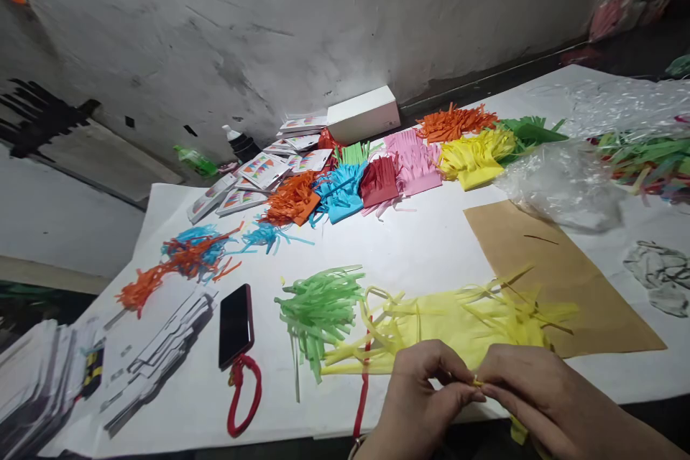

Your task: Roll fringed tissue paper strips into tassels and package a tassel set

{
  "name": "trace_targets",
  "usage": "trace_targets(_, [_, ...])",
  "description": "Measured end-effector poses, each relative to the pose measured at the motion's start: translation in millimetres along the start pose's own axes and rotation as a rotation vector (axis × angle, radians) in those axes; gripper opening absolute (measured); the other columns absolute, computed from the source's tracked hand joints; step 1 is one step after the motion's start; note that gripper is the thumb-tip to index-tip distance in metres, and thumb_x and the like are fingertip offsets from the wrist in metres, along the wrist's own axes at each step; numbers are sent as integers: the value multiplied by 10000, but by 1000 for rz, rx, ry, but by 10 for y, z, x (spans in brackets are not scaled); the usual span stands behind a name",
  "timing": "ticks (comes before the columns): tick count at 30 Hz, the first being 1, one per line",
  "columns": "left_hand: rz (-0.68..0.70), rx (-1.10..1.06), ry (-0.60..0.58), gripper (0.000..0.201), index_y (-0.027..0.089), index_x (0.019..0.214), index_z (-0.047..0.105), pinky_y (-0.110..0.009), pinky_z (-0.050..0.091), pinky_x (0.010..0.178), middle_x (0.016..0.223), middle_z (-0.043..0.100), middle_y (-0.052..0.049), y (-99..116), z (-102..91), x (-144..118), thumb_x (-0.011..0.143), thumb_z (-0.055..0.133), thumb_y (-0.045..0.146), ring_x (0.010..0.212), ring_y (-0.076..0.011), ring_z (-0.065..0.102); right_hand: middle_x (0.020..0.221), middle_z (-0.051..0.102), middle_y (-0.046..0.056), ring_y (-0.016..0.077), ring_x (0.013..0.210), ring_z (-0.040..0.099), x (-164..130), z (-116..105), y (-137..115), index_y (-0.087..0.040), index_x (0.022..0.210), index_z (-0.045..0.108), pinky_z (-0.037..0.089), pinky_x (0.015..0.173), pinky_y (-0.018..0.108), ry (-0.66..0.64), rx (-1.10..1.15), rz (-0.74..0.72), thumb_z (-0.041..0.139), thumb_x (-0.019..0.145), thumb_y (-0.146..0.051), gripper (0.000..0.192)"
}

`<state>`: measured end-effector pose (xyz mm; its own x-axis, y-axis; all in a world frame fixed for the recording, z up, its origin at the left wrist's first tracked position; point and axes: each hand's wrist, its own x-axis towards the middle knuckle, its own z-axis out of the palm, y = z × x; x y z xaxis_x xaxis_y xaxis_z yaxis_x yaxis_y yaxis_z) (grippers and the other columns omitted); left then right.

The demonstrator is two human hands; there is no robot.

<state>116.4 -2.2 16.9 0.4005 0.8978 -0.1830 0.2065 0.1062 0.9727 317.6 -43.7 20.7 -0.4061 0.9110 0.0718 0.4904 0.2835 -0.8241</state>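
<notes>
My left hand (425, 392) and my right hand (531, 392) meet fingertip to fingertip at the table's near edge. Both pinch a thin twisted yellow paper strip (477, 382) between thumb and forefinger. Below my right hand, more yellow paper (518, 430) hangs down. Just beyond the hands lies a fringed yellow tissue-paper sheet (447, 316) with loose strips at both ends. A bundle of green fringed paper (320, 309) rests left of it. Near my left wrist, a narrow red strip (364, 388) runs toward the table edge.
Fringed paper bundles, including blue (342, 194) and orange (458, 122), line the back beside a white box (362, 115). A phone (236, 325) with a red strap lies left, near white folded cards (162, 352). Brown paper (560, 280) and clear plastic (560, 187) lie right.
</notes>
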Motion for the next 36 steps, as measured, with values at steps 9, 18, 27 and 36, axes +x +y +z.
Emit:
trace_targets(9, [-145,-208,-85,219,143,790,782,-239,520,595,690,712,-50,5,-23,-1,784,795,362,593,-147,664,809,676,-16,119,745,658,-17,90,83,-241,914,641,470,675,214,85,33,5,451,1045,-252,231])
trace_targets(18, [-144,-128,-115,444,156,786,614,-212,448,504,686,561,1,-185,29,-42,841,698,588,521,-104,543,875,697,-11,127,803,675,-23,109,91,-251,967,650,482,720,213,7,62,25,464,1047,-245,202])
trace_targets(27, [-34,113,-302,342,206,956,498,-200,405,519,776,518,9,-348,-69,-208,1021,430,535,586,-104,533,807,663,7,152,703,633,-50,231,73,-222,847,578,472,618,241,-5,-168,-100,425,1052,-237,256])
trace_targets(36, [61,-220,257,316,193,822,566,-179,475,440,812,596,-9,-256,-651,-422,933,657,475,558,-94,567,1237,714,75,222,1143,686,-104,195,331,-263,1313,563,582,910,287,436,-238,-81,498,1034,-388,312])
